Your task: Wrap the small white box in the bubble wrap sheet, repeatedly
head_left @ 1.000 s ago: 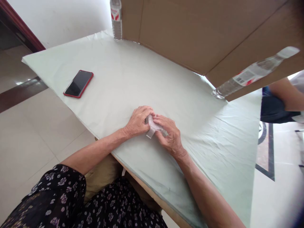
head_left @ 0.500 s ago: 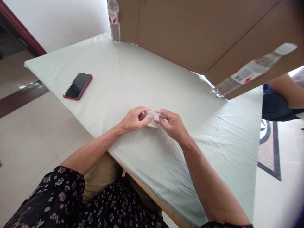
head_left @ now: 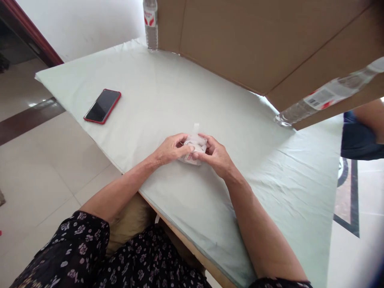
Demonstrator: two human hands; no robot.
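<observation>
White packet (head_left: pixel 195 141), tab (head_left: pixel 196 127) toward cardboard (head_left: pixel 228 40), long axis unclear.

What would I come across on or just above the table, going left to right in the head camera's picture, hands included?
Red-cased phone → first clear bottle → left hand → small whitish packet → right hand → second clear bottle.

Red-cased smartphone (head_left: pixel 103 106), screen up, ten o'clock; labelled water bottle (head_left: pixel 151 28), eleven; brown cardboard panel (head_left: pixel 255 44), one; second water bottle (head_left: pixel 325 97), two.
</observation>
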